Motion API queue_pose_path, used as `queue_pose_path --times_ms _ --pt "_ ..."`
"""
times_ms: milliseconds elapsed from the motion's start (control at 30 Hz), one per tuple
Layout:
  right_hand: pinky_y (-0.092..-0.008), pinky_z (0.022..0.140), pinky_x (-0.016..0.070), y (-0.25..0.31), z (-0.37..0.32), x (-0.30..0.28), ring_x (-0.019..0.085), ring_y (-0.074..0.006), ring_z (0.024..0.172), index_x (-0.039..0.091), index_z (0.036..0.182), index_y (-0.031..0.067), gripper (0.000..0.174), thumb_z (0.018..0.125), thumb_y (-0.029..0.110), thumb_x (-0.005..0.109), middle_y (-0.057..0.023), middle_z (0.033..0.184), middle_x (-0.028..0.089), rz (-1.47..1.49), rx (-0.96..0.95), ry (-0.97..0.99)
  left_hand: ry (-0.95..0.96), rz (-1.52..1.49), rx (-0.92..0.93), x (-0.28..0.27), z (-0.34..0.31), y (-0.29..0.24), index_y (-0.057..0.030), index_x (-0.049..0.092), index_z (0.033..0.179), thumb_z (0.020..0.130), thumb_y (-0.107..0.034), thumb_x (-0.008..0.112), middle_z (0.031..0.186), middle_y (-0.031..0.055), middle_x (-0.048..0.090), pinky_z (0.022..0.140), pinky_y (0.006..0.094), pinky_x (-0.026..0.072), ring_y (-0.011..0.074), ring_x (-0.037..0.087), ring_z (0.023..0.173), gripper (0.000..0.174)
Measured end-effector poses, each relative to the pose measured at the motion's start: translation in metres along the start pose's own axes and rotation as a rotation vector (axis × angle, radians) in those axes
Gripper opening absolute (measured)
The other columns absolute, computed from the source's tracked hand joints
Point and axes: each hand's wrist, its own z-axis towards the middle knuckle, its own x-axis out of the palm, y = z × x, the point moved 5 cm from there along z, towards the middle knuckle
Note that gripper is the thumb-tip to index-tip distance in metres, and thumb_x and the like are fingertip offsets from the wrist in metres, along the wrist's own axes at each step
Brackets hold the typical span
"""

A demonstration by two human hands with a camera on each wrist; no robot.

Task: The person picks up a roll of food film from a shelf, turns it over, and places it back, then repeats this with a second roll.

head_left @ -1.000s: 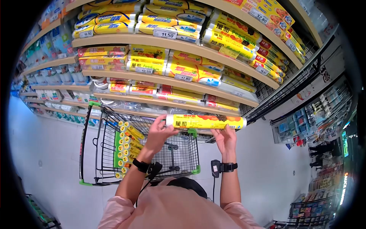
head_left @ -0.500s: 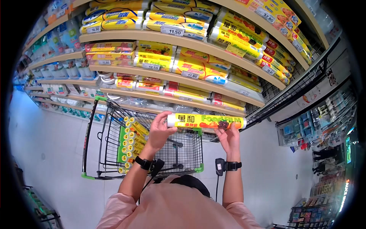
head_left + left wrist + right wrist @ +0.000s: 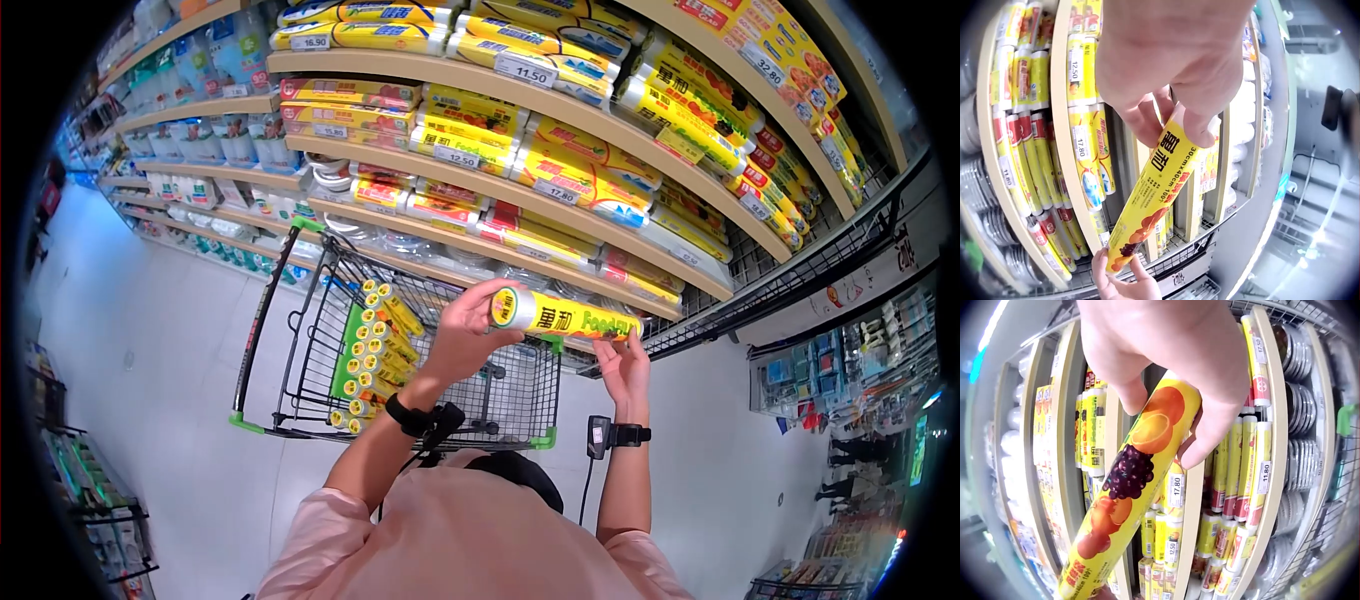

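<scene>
**Item:** yellow food-film roll [image 3: 570,320], with fruit print and black lettering. Held in the air between the two hands, in front of the shelves [image 3: 505,175].

**Long axis:** running from left hand [image 3: 465,338] across to right hand [image 3: 625,368]. Near level in the head view, dipping slightly toward the right hand. Round end cap at the left hand turned up toward the head camera. Opposite end pointing off to the right hand's side, toward the shelving.

**Left hand:** thumb and fingers curled round the roll just behind the cap end.

**Right hand:** palm below the far end, thumb and fingers pinching the fruit-printed end.

**Below the left hand, beside its wrist:** wire shopping cart [image 3: 310,330] with green trim, holding a stack of similar yellow rolls [image 3: 372,350].

**Beyond both hands:** shelves stocked with yellow and red boxes and rolls, price tags [image 3: 527,70] along the edges.

**Under the right wrist:** pale floor [image 3: 720,430].
</scene>
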Motion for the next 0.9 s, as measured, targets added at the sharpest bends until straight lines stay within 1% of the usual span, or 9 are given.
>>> queue_pose_path --times_ms 67,167,233,367,500,633,800,833,900 --pt "-0.0446 0.097 0.0517 -0.004 0.004 -0.005 0.059 -0.0332 0.111 0.050 0.126 0.0040 0.039 0.098 0.030 0.057 -0.0166 0.121 0.052 -0.018 0.000 -0.025 0.013 0.140 0.059 0.008 -0.001 -0.010 0.0033 0.049 0.132 0.077 0.008 0.075 0.129 0.0112 0.057 0.100 0.0302 0.0490 0.0170 0.058 0.116 0.061" --pt "-0.0445 0.096 0.0523 -0.008 0.006 -0.004 0.060 -0.0330 0.109 0.052 0.122 0.0040 0.036 0.097 0.030 0.058 -0.0155 0.118 0.054 0.046 0.064 -0.049 0.014 0.382 0.118 0.015 -0.004 -0.021 0.0029 0.054 0.130 0.077 0.005 0.076 0.127 0.0093 0.059 0.100 0.0300 0.0480 0.0158 0.058 0.115 0.057" --pt "-0.0448 0.096 0.0525 -0.010 0.007 -0.002 0.060 -0.0330 0.110 0.054 0.119 0.0039 0.035 0.097 0.030 0.059 -0.0146 0.115 0.056 0.055 0.108 -0.038 0.026 0.447 0.093 0.019 -0.005 -0.026 0.0023 0.052 0.132 0.076 0.004 0.076 0.129 0.0108 0.058 0.102 0.0302 0.0459 0.0165 0.057 0.118 0.061" --pt "-0.0450 0.100 0.0498 -0.014 0.013 -0.009 0.058 -0.0321 0.114 0.051 0.121 0.0026 0.034 0.098 0.027 0.057 -0.0156 0.121 0.055 -0.014 0.111 0.004 0.087 0.305 -0.019 0.028 -0.004 -0.024 0.0002 0.050 0.133 0.075 0.005 0.074 0.131 0.0104 0.054 0.103 0.0297 0.0441 0.0164 0.055 0.120 0.063" --pt "-0.0481 0.106 0.0447 -0.020 0.018 -0.019 0.053 -0.0350 0.122 0.043 0.130 0.0025 0.034 0.099 0.014 0.053 -0.0174 0.133 0.051 -0.026 0.084 0.076 0.067 0.591 0.084 0.031 0.003 -0.031 -0.0019 0.050 0.131 0.076 0.006 0.074 0.129 0.0062 0.045 0.103 0.0288 0.0437 0.0157 0.052 0.121 0.061" --pt "-0.0512 0.110 0.0404 -0.024 0.016 -0.016 0.048 -0.0373 0.128 0.037 0.137 0.0043 0.041 0.098 0.005 0.051 -0.0194 0.137 0.048 0.057 0.100 0.085 -0.004 0.427 0.072 0.022 0.006 -0.019 -0.0004 0.047 0.132 0.076 0.008 0.073 0.130 0.0085 0.049 0.102 0.0294 0.0449 0.0160 0.053 0.120 0.063" --pt "-0.0524 0.106 0.0440 -0.018 0.005 -0.010 0.052 -0.0390 0.123 0.037 0.138 0.0050 0.043 0.098 0.004 0.052 -0.0200 0.136 0.049 -0.009 0.082 0.073 -0.126 0.183 0.105 0.001 0.009 -0.006 0.0016 0.040 0.138 0.077 0.013 0.070 0.134 0.0144 0.051 0.098 0.0296 0.0483 0.0171 0.056 0.116 0.069" --pt "-0.0523 0.105 0.0449 -0.015 0.003 -0.011 0.053 -0.0392 0.122 0.038 0.138 0.0051 0.043 0.097 0.004 0.053 -0.0198 0.135 0.050 -0.028 0.070 0.048 -0.139 0.181 0.109 -0.004 0.010 -0.003 0.0016 0.036 0.142 0.079 0.014 0.067 0.137 0.0162 0.049 0.093 0.0276 0.0502 0.0162 0.057 0.114 0.071" --pt "-0.0515 0.104 0.0468 -0.007 0.002 -0.018 0.056 -0.0381 0.118 0.039 0.137 0.0053 0.042 0.097 0.005 0.053 -0.0191 0.133 0.052 -0.058 0.039 0.051 -0.248 0.128 0.033 -0.016 0.007 0.008 0.0020 0.035 0.143 0.081 0.013 0.066 0.136 0.0156 0.050 0.091 0.0266 0.0506 0.0152 0.057 0.113 0.070"
